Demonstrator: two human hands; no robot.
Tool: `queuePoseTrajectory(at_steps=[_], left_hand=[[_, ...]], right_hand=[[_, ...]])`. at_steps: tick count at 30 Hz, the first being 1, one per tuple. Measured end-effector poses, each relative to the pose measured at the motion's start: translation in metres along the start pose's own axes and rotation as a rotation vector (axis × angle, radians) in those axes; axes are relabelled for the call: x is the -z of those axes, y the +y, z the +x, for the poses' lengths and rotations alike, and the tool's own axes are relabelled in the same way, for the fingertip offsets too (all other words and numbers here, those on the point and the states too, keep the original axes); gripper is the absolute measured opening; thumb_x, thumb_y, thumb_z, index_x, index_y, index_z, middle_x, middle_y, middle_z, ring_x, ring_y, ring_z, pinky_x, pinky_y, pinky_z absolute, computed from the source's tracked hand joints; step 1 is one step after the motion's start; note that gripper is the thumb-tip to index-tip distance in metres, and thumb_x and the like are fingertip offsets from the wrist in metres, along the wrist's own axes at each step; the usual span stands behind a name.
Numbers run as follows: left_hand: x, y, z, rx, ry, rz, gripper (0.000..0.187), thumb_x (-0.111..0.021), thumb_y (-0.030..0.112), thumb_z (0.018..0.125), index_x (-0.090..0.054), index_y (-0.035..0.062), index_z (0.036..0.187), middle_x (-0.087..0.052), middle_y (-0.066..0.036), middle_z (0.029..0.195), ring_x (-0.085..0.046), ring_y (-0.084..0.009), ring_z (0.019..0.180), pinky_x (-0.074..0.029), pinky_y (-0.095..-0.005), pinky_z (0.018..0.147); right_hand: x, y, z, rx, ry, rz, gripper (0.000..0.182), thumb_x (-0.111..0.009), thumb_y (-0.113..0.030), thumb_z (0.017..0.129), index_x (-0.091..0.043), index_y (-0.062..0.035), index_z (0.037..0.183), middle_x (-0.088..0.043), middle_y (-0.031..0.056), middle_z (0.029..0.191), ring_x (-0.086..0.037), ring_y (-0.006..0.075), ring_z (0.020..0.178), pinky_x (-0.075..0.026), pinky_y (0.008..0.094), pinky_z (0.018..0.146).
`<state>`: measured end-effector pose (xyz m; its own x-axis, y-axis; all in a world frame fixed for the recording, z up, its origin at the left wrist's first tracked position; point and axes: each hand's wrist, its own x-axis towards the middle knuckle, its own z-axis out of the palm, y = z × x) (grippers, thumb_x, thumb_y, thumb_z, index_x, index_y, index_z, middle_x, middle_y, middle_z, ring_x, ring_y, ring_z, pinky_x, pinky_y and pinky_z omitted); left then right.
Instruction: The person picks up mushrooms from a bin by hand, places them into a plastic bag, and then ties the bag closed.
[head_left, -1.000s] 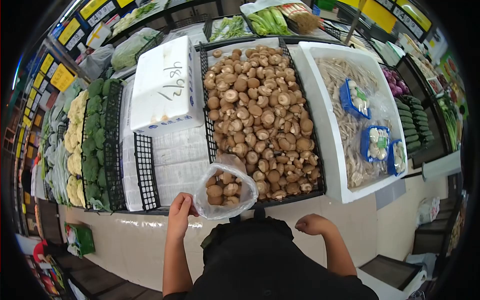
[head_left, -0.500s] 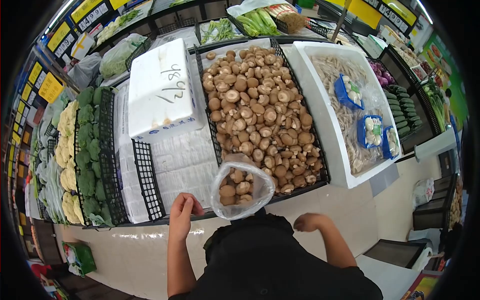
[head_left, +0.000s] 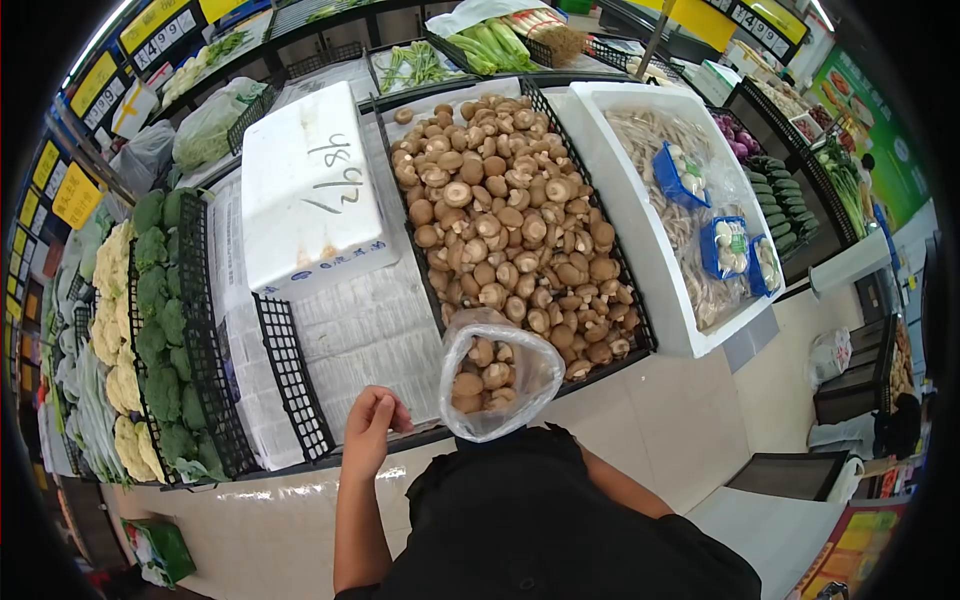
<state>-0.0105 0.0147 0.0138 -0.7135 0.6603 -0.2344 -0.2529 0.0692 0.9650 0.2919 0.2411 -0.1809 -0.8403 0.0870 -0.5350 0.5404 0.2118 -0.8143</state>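
Observation:
An open clear plastic bag [head_left: 500,375] with several brown mushrooms [head_left: 484,378] inside stands at the near edge of the mushroom crate, against the black shirt. My left hand [head_left: 376,420] is left of the bag, apart from it, over the stall's front edge; its thumb and fingers are curled together with nothing visible in them. Of my right arm only the forearm shows, at the right of the shirt; the hand is hidden. Beyond the bag, a black crate [head_left: 641,318] holds a heap of loose brown mushrooms [head_left: 510,220].
A white foam box [head_left: 310,185] lies left of the mushrooms. Broccoli [head_left: 160,350] and cauliflower [head_left: 112,330] fill crates further left. At the right, a white foam tray [head_left: 655,290] holds pale mushrooms and blue packs [head_left: 724,247]. A green basket [head_left: 160,548] is on the floor.
The view has shifted, and the stall appears slightly further left. The bag appears further right, away from my left hand. My right hand has passed out of sight behind the shirt.

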Motion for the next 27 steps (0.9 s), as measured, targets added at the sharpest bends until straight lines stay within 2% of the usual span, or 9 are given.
queuePoseTrajectory(at_steps=[4, 8, 10, 12, 14, 17, 20, 23, 27], left_hand=[[0.003, 0.001, 0.0, 0.006, -0.032, 0.002, 0.018, -0.048, 0.019, 0.107, -0.055, 0.0045, 0.099, -0.063, -0.004, 0.082, -0.063, -0.013, 0.072, -0.052, -0.0268, 0.07], [-0.003, -0.001, 0.004, 0.01, -0.1, -0.018, 0.017, -0.048, 0.019, 0.107, -0.055, 0.0043, 0.102, -0.063, -0.004, 0.084, -0.062, -0.0125, 0.072, -0.052, -0.0269, 0.071], [-0.011, 0.0, 0.004, 0.037, -0.126, -0.011, 0.016, -0.05, 0.019, 0.106, -0.054, 0.0039, 0.105, -0.063, -0.004, 0.086, -0.062, -0.0123, 0.073, -0.053, -0.0271, 0.071], [-0.025, 0.007, 0.004, 0.073, -0.139, 0.015, 0.015, -0.053, 0.018, 0.104, -0.053, 0.0032, 0.109, -0.063, -0.005, 0.088, -0.062, -0.0121, 0.074, -0.053, -0.0273, 0.071], [-0.034, 0.001, 0.007, 0.061, -0.19, 0.051, 0.017, -0.057, 0.017, 0.102, -0.053, 0.0026, 0.111, -0.063, -0.005, 0.089, -0.063, -0.0119, 0.075, -0.053, -0.0269, 0.07], [-0.05, -0.001, 0.007, 0.039, -0.206, 0.149, 0.018, -0.062, 0.015, 0.1, -0.053, 0.0021, 0.109, -0.061, -0.004, 0.084, -0.063, -0.0112, 0.074, -0.052, -0.0259, 0.066], [-0.057, -0.003, 0.008, 0.011, -0.163, 0.129, 0.015, -0.061, 0.014, 0.1, -0.054, 0.0023, 0.107, -0.061, -0.002, 0.078, -0.062, -0.0103, 0.069, -0.051, -0.0251, 0.064], [-0.064, 0.012, 0.005, 0.0, -0.068, -0.029, 0.011, -0.06, 0.012, 0.1, -0.055, 0.0028, 0.103, -0.06, -0.002, 0.074, -0.06, -0.0093, 0.062, -0.051, -0.0238, 0.059], [-0.075, 0.034, 0.008, -0.037, 0.076, -0.222, 0.008, -0.059, 0.009, 0.099, -0.053, 0.0043, 0.098, -0.06, -0.002, 0.072, -0.057, -0.0092, 0.055, -0.048, -0.0232, 0.05]], right_hand=[[0.015, -0.013, -0.019, -0.048, -0.017, -0.2, 0.044, -0.061, -0.038, 0.093, -0.067, -0.0098, 0.126, -0.065, 0.0241, 0.127, -0.061, 0.0382, 0.12, -0.048, 0.0408, 0.102], [0.058, -0.03, -0.05, -0.351, -0.112, -0.506, 0.049, -0.059, -0.043, 0.094, -0.065, -0.0069, 0.127, -0.065, 0.0239, 0.126, -0.063, 0.0374, 0.117, -0.049, 0.0392, 0.099], [0.092, -0.097, -0.062, -0.419, -0.044, -0.556, 0.052, -0.06, -0.043, 0.094, -0.062, -0.0078, 0.132, -0.068, 0.0223, 0.121, -0.065, 0.0379, 0.111, -0.051, 0.039, 0.097], [0.112, -0.158, -0.067, -0.297, 0.183, -0.404, 0.052, -0.06, -0.042, 0.096, -0.06, -0.0049, 0.133, -0.07, 0.0207, 0.116, -0.067, 0.0362, 0.105, -0.053, 0.0408, 0.091], [0.107, -0.181, -0.059, 0.025, 0.46, -0.075, 0.047, -0.064, -0.035, 0.096, -0.06, 0.0001, 0.128, -0.07, 0.0155, 0.107, -0.068, 0.0289, 0.099, -0.053, 0.0383, 0.085], [0.092, -0.209, -0.029, 0.226, 0.559, 0.281, 0.038, -0.063, -0.024, 0.097, -0.059, 0.0028, 0.124, -0.067, 0.0074, 0.098, -0.066, 0.0178, 0.096, -0.052, 0.0321, 0.082], [0.087, -0.209, -0.004, 0.334, 0.54, 0.404, 0.027, -0.061, -0.019, 0.1, -0.063, -0.0012, 0.12, -0.062, -0.0019, 0.092, -0.055, 0.0067, 0.083, -0.047, 0.0237, 0.078], [0.103, -0.222, -0.008, 0.335, 0.492, 0.442, 0.021, -0.058, -0.014, 0.1, -0.063, -0.001, 0.115, -0.057, -0.0051, 0.084, -0.051, 0.0041, 0.079, -0.044, 0.0229, 0.074], [0.13, -0.246, -0.007, 0.372, 0.396, 0.544, 0.012, -0.057, -0.012, 0.099, -0.063, -0.0039, 0.106, -0.055, -0.0057, 0.077, -0.048, 0.0022, 0.064, -0.039, 0.0197, 0.056]])
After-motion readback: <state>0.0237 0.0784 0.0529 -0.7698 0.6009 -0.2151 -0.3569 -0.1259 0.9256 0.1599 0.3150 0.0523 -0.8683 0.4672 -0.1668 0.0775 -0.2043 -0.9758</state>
